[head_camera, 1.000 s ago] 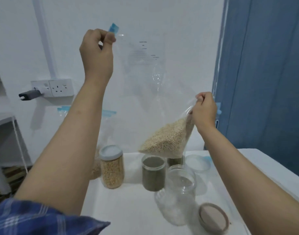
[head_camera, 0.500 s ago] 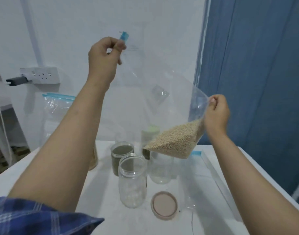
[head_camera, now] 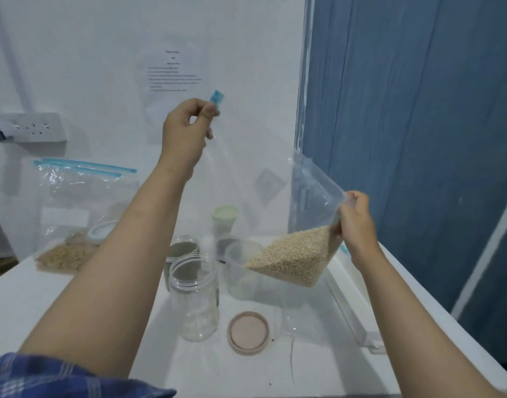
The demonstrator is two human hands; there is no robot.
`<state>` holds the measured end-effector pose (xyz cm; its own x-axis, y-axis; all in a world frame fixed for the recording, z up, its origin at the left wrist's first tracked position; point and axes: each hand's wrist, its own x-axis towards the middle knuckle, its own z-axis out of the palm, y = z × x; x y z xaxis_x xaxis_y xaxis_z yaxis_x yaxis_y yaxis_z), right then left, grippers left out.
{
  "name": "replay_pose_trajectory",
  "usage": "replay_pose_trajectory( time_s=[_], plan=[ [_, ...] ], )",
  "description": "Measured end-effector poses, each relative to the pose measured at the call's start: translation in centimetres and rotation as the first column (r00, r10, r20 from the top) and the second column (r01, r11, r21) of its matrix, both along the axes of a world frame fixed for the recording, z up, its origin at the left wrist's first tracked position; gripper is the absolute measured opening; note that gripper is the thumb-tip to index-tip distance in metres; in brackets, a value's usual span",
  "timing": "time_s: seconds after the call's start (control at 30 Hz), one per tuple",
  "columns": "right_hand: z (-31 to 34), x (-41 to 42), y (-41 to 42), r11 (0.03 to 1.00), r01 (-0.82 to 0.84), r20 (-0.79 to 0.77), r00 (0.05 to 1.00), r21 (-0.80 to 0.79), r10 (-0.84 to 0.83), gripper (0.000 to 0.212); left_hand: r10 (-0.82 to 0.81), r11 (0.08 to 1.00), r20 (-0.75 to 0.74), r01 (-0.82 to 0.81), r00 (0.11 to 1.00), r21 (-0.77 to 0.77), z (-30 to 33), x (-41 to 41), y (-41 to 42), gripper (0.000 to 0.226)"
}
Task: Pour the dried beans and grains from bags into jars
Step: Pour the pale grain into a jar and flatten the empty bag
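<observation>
Currently the bag (head_camera: 289,214) is held above the open jar (head_camera: 195,297), pinched at its blue zip corner by the left hand (head_camera: 186,130) and at the far-right edge by the right hand (head_camera: 357,222); film judged limp, slippery, grain-weighted, so corners are best gripped.

Two bags (head_camera: 292,254) (head_camera: 74,214) — four jars (head_camera: 196,300) (head_camera: 242,268) (head_camera: 182,251) (head_camera: 225,219) — one loose lid (head_camera: 248,332)

Bag (head_camera: 298,225): clear zip bag, held aloft — pale grain (head_camera: 295,257) settled in its low corner.
Jar (head_camera: 196,300): clear, lidless, upright — below.
</observation>
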<state>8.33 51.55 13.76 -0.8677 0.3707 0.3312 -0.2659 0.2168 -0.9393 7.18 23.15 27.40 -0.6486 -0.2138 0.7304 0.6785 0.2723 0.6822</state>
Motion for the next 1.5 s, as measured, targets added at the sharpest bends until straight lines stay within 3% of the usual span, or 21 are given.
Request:
replay_pose_trajectory(
  time_s=[0.13, 0.2, 0.33, 0.63, 0.83, 0.97, 1.2, 1.3, 1.5],
  plan=[
    [-1.6, 0.4, 0.9, 0.997, 0.033, -0.046, 0.998, -0.074, -0.036, 0.041, -0.010, 1.000, 0.025, 0.010, 1.000, 0.011, -0.5, 0.4, 0.3, 0.020],
    [-2.0, 0.4, 1.2, 0.989, 0.067, -0.082, 0.994, -0.135, -0.079, 0.033, -0.015, 1.000, 0.036, 0.015, 0.999, 0.007, -0.4, 0.7, 0.3, 0.019],
    [-2.6, 0.4, 0.9, 0.987, 0.135, -0.201, 0.968, -0.092, -0.151, 0.005, -0.048, 0.999, 0.090, 0.048, 0.995, 0.007, -0.4, 1.5, -0.8, 0.019],
    [-2.7, -0.1, -0.5, 0.984, 0.155, -0.258, 0.951, -0.083, -0.171, 0.011, -0.107, 0.977, 0.155, 0.075, 0.982, 0.198, -2.8, 3.1, -1.0, 0.021],
    [-1.8, -0.2, 0.0, 0.981, 0.162, -0.294, 0.937, -0.108, -0.187, 0.013, -0.146, 0.978, 0.166, 0.118, 0.975, 0.171, -2.3, 3.5, -0.3, 0.021],
    [-0.2, -0.9, 0.5, 0.977, 0.144, -0.346, 0.919, -0.158, -0.191, 0.022, -0.164, 0.968, 0.170, 0.125, 0.972, 0.217, -1.8, 3.3, -0.2, 0.021],
    [2.7, -2.0, 0.4, 0.965, 0.142, -0.395, 0.892, -0.221, -0.221, 0.022, -0.162, 0.946, 0.169, 0.104, 0.972, 0.306, -1.9, 2.8, 0.1, 0.021],
    [3.1, -2.6, 0.5, 0.965, 0.141, -0.398, 0.890, -0.223, -0.222, 0.013, -0.158, 0.938, 0.172, 0.094, 0.972, 0.334, -2.4, 2.7, 0.2, 0.021],
    [3.4, -3.2, 0.5, 0.966, 0.122, -0.411, 0.887, -0.226, -0.208, 0.019, -0.183, 0.913, 0.178, 0.100, 0.967, 0.395, -2.9, 2.7, 0.3, 0.023]
  ],
)
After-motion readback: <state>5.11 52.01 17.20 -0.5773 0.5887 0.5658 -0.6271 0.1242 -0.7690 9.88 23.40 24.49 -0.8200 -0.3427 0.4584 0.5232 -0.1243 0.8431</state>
